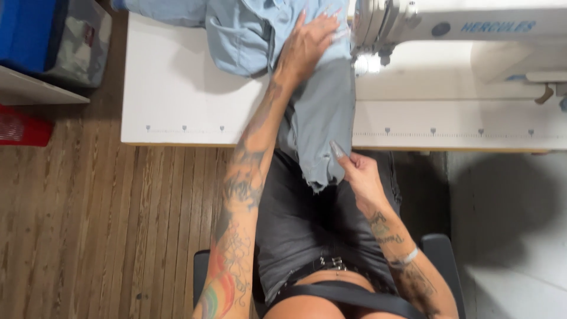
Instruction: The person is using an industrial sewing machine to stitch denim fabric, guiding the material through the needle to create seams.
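- On the white table [177,88], the left hand [304,47] lies flat, palm down, on a piece of light blue denim [322,112]; its fingers are spread and released, pressing the cloth rather than gripping it, fingertips pointing toward the sewing machine [460,26].
- At the table's near edge, the right hand [357,174] pinches the frayed lower end of the same denim between thumb and fingers, long pointed nails upward.
- From the left hand, one tattooed forearm runs straight back toward the body, nearly fully stretched.
- From the right hand, the other forearm is bent close to the lap, with one pale band [407,257] round the wrist.
- One denim piece shows, bunched in folds at the far side of the table, flat by the machine's needle area, and hanging over the edge above the lap.
- One white sewing machine stands at the right.
- One dark chair [440,248] holds the person; one red item [20,127] lies on the wooden floor [88,224] at the left.
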